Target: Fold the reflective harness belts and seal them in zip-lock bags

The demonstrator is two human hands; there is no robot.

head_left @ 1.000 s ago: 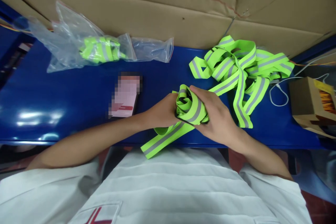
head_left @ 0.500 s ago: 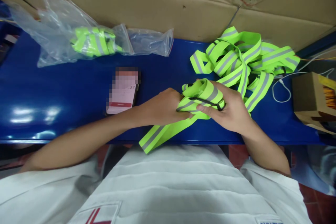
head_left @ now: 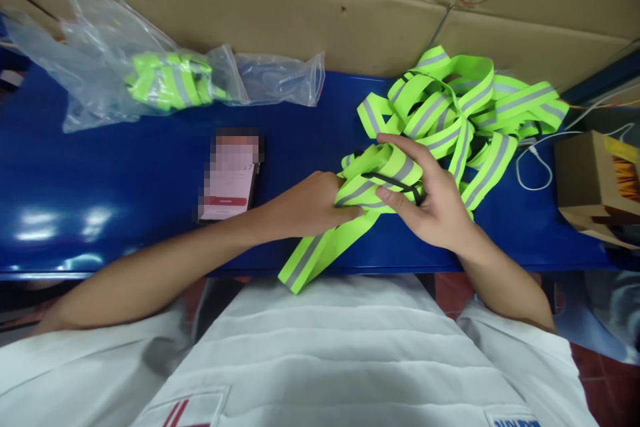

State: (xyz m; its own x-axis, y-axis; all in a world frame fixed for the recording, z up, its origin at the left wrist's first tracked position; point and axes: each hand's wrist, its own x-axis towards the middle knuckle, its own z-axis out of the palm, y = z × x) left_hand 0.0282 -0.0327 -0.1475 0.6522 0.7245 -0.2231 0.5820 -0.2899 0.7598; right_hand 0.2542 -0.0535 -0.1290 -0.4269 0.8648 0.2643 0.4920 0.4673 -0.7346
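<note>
A folded bundle of neon-yellow reflective strap [head_left: 383, 173] with a grey stripe sits between my hands, just above the blue table. My left hand [head_left: 325, 203] is closed on the bundle's left side, its fingertips partly hidden by the strap. My right hand [head_left: 435, 200] grips the right side, thumb in front near a black cord or buckle and fingers stretched behind the bundle. A loose length of the strap hangs below toward the table's front edge. Behind my right hand lies a tangled pile of similar reflective straps [head_left: 480, 93].
Clear plastic bags [head_left: 280, 80], one with a folded strap [head_left: 173, 80] inside, lie at the back left. A phone [head_left: 227, 177] rests on the blue table [head_left: 125, 180]. Cardboard [head_left: 300, 7] stands along the back. At right are a small cardboard box [head_left: 590, 180] and a white cable [head_left: 535, 177].
My right hand has loosened somewhat, its fingers now stretched up behind the bundle. The hanging strap end has shifted slightly right. The whole view has shifted a little.
</note>
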